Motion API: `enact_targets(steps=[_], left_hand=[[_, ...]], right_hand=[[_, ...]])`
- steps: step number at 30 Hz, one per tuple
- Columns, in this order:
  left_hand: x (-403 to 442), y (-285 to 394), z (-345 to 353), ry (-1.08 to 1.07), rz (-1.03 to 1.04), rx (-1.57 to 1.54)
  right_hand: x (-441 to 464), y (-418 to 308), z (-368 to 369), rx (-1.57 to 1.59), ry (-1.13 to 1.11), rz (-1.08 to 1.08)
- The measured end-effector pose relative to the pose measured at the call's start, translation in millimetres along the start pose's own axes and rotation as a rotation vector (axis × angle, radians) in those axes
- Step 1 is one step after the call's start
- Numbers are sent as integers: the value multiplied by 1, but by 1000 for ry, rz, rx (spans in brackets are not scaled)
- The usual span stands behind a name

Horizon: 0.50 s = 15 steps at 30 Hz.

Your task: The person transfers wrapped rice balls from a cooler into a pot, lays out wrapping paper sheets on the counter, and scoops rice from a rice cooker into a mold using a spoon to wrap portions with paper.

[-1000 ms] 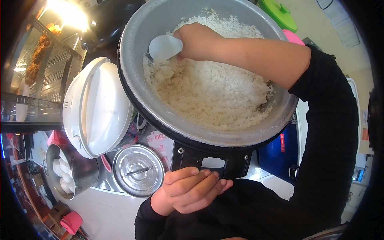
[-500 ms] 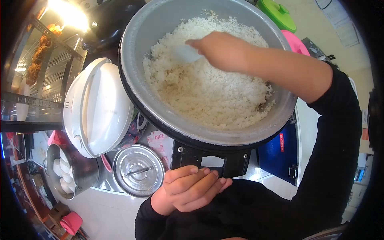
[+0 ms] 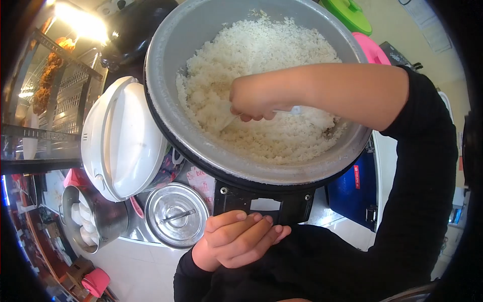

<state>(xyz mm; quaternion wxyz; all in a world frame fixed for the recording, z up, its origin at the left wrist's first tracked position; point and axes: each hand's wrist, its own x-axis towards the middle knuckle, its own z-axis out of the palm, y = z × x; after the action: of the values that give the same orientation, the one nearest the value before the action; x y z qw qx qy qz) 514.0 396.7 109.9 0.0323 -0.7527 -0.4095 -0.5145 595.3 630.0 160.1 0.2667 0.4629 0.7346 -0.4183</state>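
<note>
A large grey metal pot [image 3: 166, 65] in a black housing holds white rice [image 3: 271, 45]. My right hand [image 3: 256, 95] reaches in from the right, closed round the handle of a pale paddle [image 3: 293, 109]. The paddle's blade is low in the rice, partly hidden by the hand and hard to make out against the grains. Below the pot, my left hand [image 3: 244, 239] has its fingers curled together at the edge of the black base [image 3: 236, 199]; whether anything is inside them is hidden.
Left of the pot sits a white lidded container [image 3: 133, 143]. A round metal lid [image 3: 176, 214] lies below it, beside a metal pot [image 3: 113, 219] holding white bundles. A glass display case [image 3: 60, 95] stands far left. Green [image 3: 347, 15] and pink [image 3: 370, 49] items are at upper right.
My right hand has moved from the pot's upper left side down towards the middle of the rice, still gripping the paddle, whose blade is now lower. My left hand has barely moved.
</note>
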Motion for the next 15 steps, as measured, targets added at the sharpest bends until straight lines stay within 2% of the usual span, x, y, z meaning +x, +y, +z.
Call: enact_targets(steps=[1, 4, 9, 11, 13, 15], left_hand=[[0, 0, 0, 10, 5, 0], [0, -2, 2, 40, 12, -1], [0, -2, 3, 44, 23, 2], [1, -1, 2, 28, 20, 3], [1, -1, 0, 0, 10, 14], [-3, 2, -1, -41, -11, 31]], right_hand=[[-8, -2, -6, 174, -56, 65], [5, 5, -17, 327, 109, 25], [44, 17, -47, -535, 418, -174], [55, 11, -47, -625, 484, -180], [55, -5, -46, -542, 463, -108], [48, -9, -37, -473, 509, -168]])
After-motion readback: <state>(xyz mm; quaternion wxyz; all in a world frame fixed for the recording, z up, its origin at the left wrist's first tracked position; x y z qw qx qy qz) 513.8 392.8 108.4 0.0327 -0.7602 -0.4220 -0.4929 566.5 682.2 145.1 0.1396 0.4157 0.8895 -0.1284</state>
